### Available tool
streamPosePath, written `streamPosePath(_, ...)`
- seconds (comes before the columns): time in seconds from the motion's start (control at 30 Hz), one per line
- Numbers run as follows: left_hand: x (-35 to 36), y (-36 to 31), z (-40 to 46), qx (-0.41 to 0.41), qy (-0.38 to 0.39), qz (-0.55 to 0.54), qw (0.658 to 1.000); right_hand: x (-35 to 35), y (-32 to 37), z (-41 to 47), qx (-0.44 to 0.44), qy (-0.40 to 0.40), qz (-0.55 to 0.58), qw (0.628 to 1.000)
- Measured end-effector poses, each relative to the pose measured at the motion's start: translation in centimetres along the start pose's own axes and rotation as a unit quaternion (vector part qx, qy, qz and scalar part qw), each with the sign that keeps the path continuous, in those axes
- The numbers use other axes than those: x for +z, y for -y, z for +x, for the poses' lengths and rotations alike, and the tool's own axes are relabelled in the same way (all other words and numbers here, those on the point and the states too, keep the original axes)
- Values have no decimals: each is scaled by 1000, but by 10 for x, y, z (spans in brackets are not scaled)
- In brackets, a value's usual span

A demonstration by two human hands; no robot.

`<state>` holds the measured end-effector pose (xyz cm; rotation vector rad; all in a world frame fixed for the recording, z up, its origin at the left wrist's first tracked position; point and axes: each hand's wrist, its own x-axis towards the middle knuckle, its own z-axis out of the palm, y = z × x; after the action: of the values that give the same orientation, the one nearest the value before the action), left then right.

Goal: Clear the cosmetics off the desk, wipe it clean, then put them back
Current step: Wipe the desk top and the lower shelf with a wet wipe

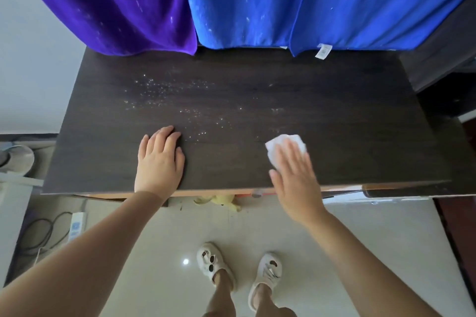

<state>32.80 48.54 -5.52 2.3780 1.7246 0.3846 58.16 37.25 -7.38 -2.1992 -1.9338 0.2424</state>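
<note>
Dark wood-grain desk [334,110] under me: my right hand [296,183] presses a white wipe [283,143] flat near the front edge, fingers spread. My left hand [159,159] rests palm-down, open, at the front edge. White specks [164,90] dot the back-left.

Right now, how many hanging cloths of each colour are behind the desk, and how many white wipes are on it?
Purple hanging velvet cloth: 1
Blue hanging velvet cloths: 2
White folded wipe under the right hand, on the dark wooden desk: 1
Total: 4
</note>
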Motion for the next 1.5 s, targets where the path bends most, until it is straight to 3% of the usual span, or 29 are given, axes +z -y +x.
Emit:
streamPosePath(0.1, -1, 0, 0, -4, -3, -3, 1000, -19, -52, 13, 248, -51, -46, 966)
streamPosePath(0.17, -1, 0, 1, -6, 0, -11, 1000, -18, -26, 33, 280, -70, -56, 956)
streamPosePath(0.27, -2, 1, 0, -12, -9, -37, 999, 9, 69, 50, 85, -75, -35, 993)
streamPosePath(0.33, -4, 1, 1, -55, -30, -92, 994, 30, 132, 40, -83, -24, -12, 996)
streamPosePath(0.4, -5, 2, 2, -88, -41, -125, 987, 37, 148, 31, -193, 32, -14, 980)
streamPosePath(0.47, -3, 2, 2, -73, -39, -104, 991, 25, 117, 35, -218, 30, -26, 975)
streamPosePath(0.53, -1, 3, 2, -59, -30, -74, 995, 11, 60, 40, -142, 9, -98, 985)
streamPosePath(0.6, 0, 3, 3, -55, -32, -61, 996, -13, -8, 43, 45, -17, -134, 990)
streamPosePath(0.67, 1, 4, 3, -53, -35, -56, 996, -40, -50, 50, 255, -47, -95, 961)
streamPosePath(0.73, 2, 5, 2, -48, -37, -59, 996, -41, -44, 71, 324, -67, -68, 941)
streamPosePath(0.83, 3, 5, 3, -46, -34, -64, 996, -13, 45, 94, 188, -34, 9, 982)
streamPosePath(0.97, 4, 7, 3, -53, -23, -92, 994, 30, 162, 54, -113, 15, 39, 993)
streamPosePath(1.07, 3, 7, 2, -37, -30, -86, 995, 17, 130, 60, -188, 13, 65, 980)
streamPosePath(1.1, 3, 7, 2, -31, -33, -77, 996, 9, 102, 68, -152, 8, 77, 985)
streamPosePath(1.2, 3, 6, 1, -26, -39, -71, 996, -15, 4, 83, 81, -35, 33, 996)
streamPosePath(1.27, 3, 6, 2, -23, -45, -67, 996, -29, -34, 86, 250, -23, 15, 968)
streamPosePath(1.33, 3, 7, 2, -22, -43, -71, 996, -23, -21, 89, 315, -18, 15, 949)
streamPosePath(1.4, 4, 7, 1, -21, -43, -71, 996, -5, 26, 90, 231, -29, 18, 972)
streamPosePath(1.5, 6, 7, 3, -24, -43, -84, 995, 26, 110, 62, -44, -16, -20, 999)
